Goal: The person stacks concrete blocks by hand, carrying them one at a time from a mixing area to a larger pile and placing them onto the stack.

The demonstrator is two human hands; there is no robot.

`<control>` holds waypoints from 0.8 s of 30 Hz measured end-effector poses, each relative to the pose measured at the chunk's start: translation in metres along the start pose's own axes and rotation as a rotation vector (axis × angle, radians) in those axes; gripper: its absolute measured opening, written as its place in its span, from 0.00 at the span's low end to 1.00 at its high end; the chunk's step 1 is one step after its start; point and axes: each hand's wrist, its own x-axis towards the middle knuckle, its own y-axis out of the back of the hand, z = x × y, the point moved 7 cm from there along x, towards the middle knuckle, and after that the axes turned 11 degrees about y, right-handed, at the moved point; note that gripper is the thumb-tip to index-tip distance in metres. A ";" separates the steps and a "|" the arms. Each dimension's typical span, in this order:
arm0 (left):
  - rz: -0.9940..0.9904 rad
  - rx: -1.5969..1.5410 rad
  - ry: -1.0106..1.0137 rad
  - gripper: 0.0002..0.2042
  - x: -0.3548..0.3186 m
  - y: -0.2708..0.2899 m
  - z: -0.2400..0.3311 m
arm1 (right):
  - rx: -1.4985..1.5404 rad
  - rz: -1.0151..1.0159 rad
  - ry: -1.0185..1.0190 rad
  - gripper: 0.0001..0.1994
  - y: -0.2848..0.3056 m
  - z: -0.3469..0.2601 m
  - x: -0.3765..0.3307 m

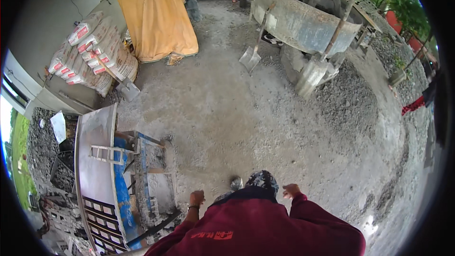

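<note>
My left hand (196, 198), a dark band at its wrist, hangs beside my body with loosely bent fingers and holds nothing I can see. Nearest to it is a blue metal frame (121, 185) with a pale sheet-like top panel (96, 156) and a small white ladder-shaped bracket (107, 154). On the other side, my right hand (291, 191) is held out over the grey ground, fingers slightly apart, touching nothing. Both sleeves are dark red. One shoe (236, 183) shows ahead of me.
White cement sacks (102, 50) are stacked against the left wall, a shovel (127, 87) leaning there. An orange tarp (154, 16) hangs behind. A large round metal mixing pan (303, 21) stands at the far right, with two more shovels (250, 59) (312, 75) and gravel (350, 95) beside it.
</note>
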 end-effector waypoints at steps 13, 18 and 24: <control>0.007 -0.113 0.011 0.09 0.280 0.126 0.419 | -1.129 -0.018 0.719 0.16 0.202 -0.252 0.325; -0.071 -0.479 0.295 0.14 0.304 0.177 0.488 | -1.214 0.001 0.806 0.12 0.291 -0.507 0.512; 0.144 0.367 -0.104 0.12 0.376 0.246 0.635 | 0.177 0.140 0.522 0.16 0.377 -0.793 0.674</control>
